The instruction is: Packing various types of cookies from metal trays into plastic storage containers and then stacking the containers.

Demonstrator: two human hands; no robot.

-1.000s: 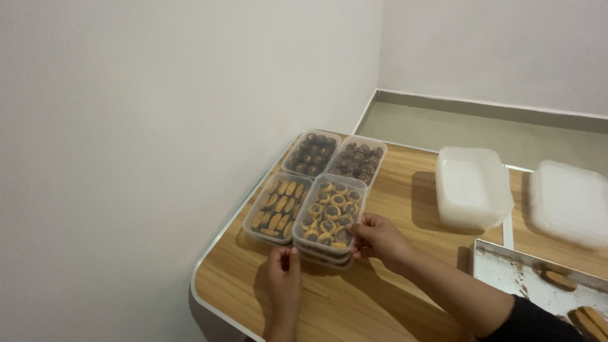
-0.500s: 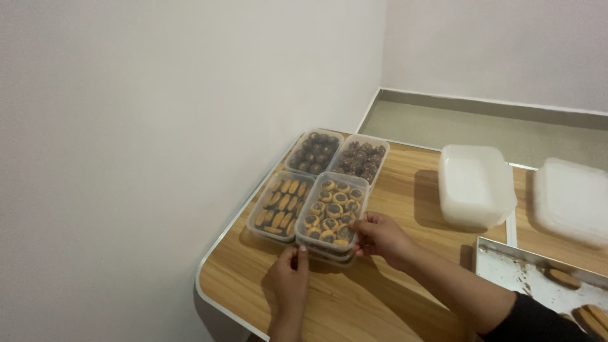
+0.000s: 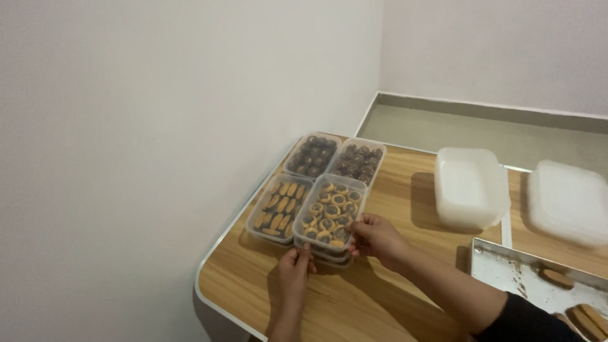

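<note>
A clear plastic tub of round cookies with dark centres [image 3: 329, 214] sits stacked on another tub at the near end of a group of four. My left hand [image 3: 292, 273] touches its near edge with the fingertips. My right hand [image 3: 375, 239] grips its near right corner. Beside it lies a tub of long tan biscuits [image 3: 278, 208]. Behind stand two tubs of dark round sweets [image 3: 311, 154] [image 3: 359, 160].
The wooden table [image 3: 392, 209] has a white rim and meets a wall on the left. Two stacks of empty white tubs [image 3: 468, 187] [image 3: 567, 201] stand at the right. A metal baking tray [image 3: 525, 278] with a few cookies lies at the lower right.
My left hand has moved up to the near edge of the stacked tub and now touches it. The right hand stays on the tub's corner.
</note>
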